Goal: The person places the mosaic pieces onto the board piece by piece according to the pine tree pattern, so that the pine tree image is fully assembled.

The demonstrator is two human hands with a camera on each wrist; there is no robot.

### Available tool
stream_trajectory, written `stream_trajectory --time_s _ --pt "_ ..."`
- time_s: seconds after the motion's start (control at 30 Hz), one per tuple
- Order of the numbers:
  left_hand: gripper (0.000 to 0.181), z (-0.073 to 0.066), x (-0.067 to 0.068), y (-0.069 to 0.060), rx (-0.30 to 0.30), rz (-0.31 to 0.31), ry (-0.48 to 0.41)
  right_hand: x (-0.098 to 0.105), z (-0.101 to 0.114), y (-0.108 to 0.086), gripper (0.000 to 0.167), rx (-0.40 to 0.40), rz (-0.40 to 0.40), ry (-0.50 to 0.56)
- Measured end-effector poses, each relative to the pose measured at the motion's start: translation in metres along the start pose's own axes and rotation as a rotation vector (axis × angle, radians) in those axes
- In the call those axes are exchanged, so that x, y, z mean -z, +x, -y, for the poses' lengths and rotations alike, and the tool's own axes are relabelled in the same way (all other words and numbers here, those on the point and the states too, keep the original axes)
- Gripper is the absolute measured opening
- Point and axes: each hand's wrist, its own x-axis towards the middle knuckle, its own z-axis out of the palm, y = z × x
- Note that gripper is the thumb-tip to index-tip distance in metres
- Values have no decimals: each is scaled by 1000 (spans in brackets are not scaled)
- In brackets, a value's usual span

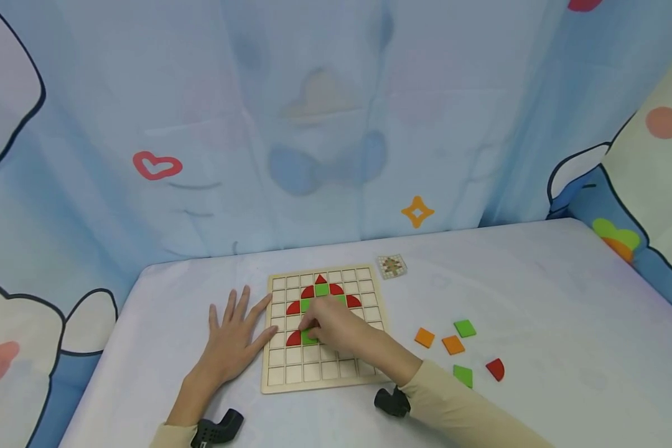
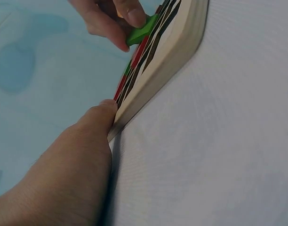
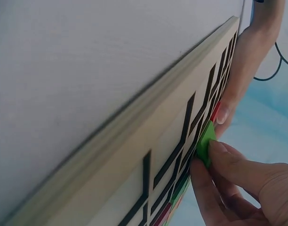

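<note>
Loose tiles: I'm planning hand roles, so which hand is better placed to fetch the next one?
Probably the right hand, once its pinched green tile is down: the loose tiles lie on that side of the grid board. The left hand rests at the board's left edge, farther from them.

Passing room lies over the lower-left squares of the wooden grid board (image 1: 292, 375) and across the white tabletop (image 1: 582, 348) right of a loose red quarter-circle tile (image 1: 495, 369). The left hand (image 1: 229, 348) bars the board's left edge; the right hand (image 1: 336, 323) and forearm (image 1: 389, 358) cross its middle and lower right. A blue curtain (image 1: 459, 124) closes off the back.
</note>
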Motion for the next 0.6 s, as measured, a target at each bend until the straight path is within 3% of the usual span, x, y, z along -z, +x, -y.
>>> stream_trajectory --time_s 0.23,0.6 --pt "69 0 0 -1 2 -2 -3 -1 7 -2 11 2 2 -99" --pt "70 -1 0 0 15 9 3 -2 8 -4 12 74 6 -226"
